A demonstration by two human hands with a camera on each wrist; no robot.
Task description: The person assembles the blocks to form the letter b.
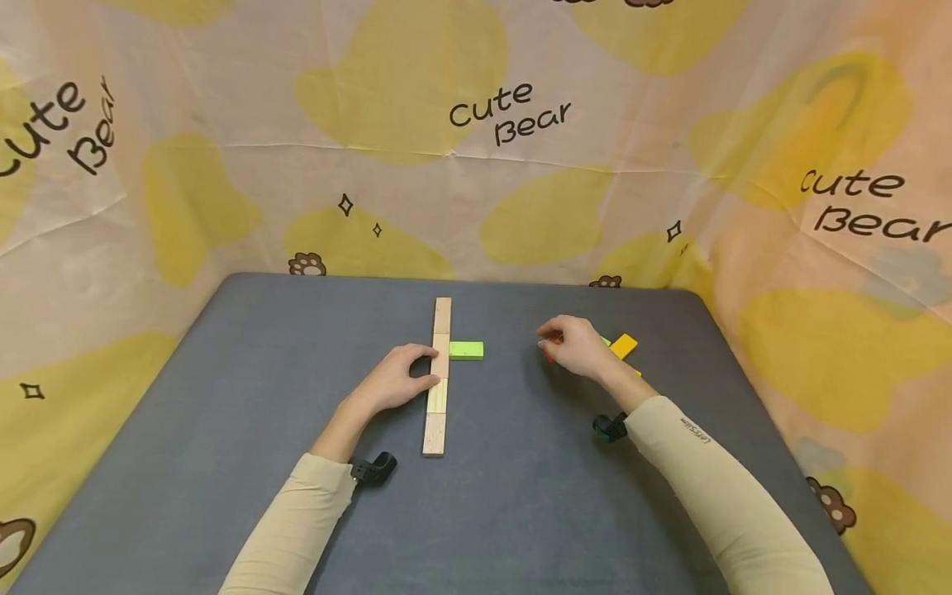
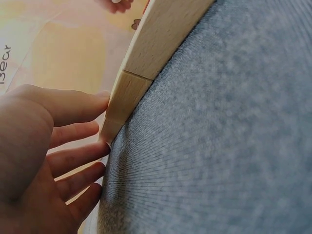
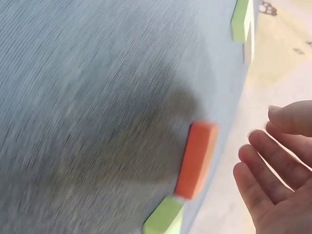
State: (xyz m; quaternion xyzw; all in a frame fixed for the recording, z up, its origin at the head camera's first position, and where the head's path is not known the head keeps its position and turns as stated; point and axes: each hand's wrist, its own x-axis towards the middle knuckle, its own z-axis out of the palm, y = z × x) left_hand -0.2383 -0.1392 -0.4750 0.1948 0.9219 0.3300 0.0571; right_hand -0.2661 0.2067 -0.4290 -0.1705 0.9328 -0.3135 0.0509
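A: What does the left hand do at the row of plain wooden blocks?

B: Its fingers are nearly straight and press against the side of the row, fingertips touching the wood; nothing is gripped. The row lies flat on the grey worktop, running straight away from the person, so the contact reads as a brace that keeps the blocks in line.

A: And the lime-green block?

B: It lies across the row from the left hand, its short end touching or just beside the row's far side, at right angles to it.

A: The right hand?

B: It hovers, loosely open and holding nothing, over a small cluster of loose blocks. An orange block lies on the worktop just off its fingertips; a green block lies end-on just beside it, and a yellow block lies beyond the hand, on its outer side. The wrist view is blurred, so contact with the orange block cannot be told.
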